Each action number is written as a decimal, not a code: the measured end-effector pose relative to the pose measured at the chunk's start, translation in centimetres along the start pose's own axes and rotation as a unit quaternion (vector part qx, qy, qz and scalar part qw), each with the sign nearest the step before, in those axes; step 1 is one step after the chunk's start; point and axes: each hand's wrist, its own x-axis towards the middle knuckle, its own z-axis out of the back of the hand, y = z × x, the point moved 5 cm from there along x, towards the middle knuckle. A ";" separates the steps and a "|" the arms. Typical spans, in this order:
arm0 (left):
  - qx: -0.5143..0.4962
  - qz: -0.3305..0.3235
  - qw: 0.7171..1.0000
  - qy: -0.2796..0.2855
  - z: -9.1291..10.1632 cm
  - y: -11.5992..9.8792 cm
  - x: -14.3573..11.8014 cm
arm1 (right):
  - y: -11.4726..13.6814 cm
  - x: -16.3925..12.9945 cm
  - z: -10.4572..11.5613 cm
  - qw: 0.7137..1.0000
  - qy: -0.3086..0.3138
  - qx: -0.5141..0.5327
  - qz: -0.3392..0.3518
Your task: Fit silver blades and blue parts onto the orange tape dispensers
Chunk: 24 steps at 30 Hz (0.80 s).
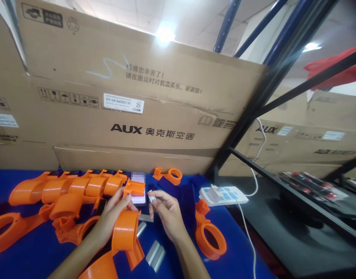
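Note:
My left hand (109,217) grips an orange plastic dispenser body (126,230) with a round hub, held upright over the blue table (239,255). Its flat orange tab (134,188) sticks up near my fingertips. My right hand (166,211) pinches a small silvery metal piece (152,199) just to the right of that tab. More flat metal strips (155,255) lie on the cloth below my hands.
Several orange dispenser bodies (64,188) are lined up and piled at the left, one ring part (209,238) lies at the right, another (170,175) at the back. A white power strip (223,195) with cable sits right. Large cardboard boxes (137,97) wall the back.

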 end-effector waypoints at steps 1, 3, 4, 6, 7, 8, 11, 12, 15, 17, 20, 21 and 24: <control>-0.002 0.005 1.000 0.002 0.0 0.0 0.0 | 0.2 0.0 -0.1 1.000 -0.006 -0.002 0.005; -0.012 0.012 1.000 0.007 -0.2 0.0 -0.1 | 0.7 0.0 0.1 0.999 -0.035 -0.002 0.018; -0.017 0.013 1.000 0.012 -0.4 0.0 -0.2 | 0.9 0.0 0.2 0.998 -0.051 -0.002 0.025; -0.027 0.017 0.999 0.023 -0.7 -0.1 -0.3 | 1.2 0.1 0.5 0.996 -0.081 -0.010 0.040; -0.029 0.020 0.999 0.027 -0.8 0.0 -0.4 | 1.2 0.1 0.7 0.994 -0.092 -0.022 0.047; -0.031 0.024 0.999 0.028 -0.8 0.1 -0.4 | 1.3 0.0 0.9 0.993 -0.101 -0.037 0.053; -0.024 0.024 0.999 0.024 -0.7 0.4 -0.5 | 1.4 -0.1 1.5 0.986 -0.125 -0.081 0.073; -0.019 0.020 0.999 0.025 -0.7 0.4 -0.5 | 1.5 -0.1 1.6 0.984 -0.132 -0.094 0.078; -0.004 0.011 0.999 0.040 -1.0 0.3 -0.7 | 1.6 -0.3 1.7 0.977 -0.151 -0.119 0.092; 0.001 0.012 0.999 0.047 -1.1 0.2 -0.8 | 1.7 -0.4 1.7 0.974 -0.153 -0.134 0.099; 0.000 0.019 0.999 0.038 -1.1 0.3 -0.8 | 1.8 -0.5 1.4 0.970 -0.145 -0.158 0.113; -0.005 0.024 0.999 0.035 -1.1 0.4 -0.7 | 1.8 -0.6 1.3 0.968 -0.142 -0.170 0.121; -0.024 0.036 0.998 0.034 -1.2 0.5 -0.7 | 2.0 -0.7 1.1 0.958 -0.138 -0.209 0.140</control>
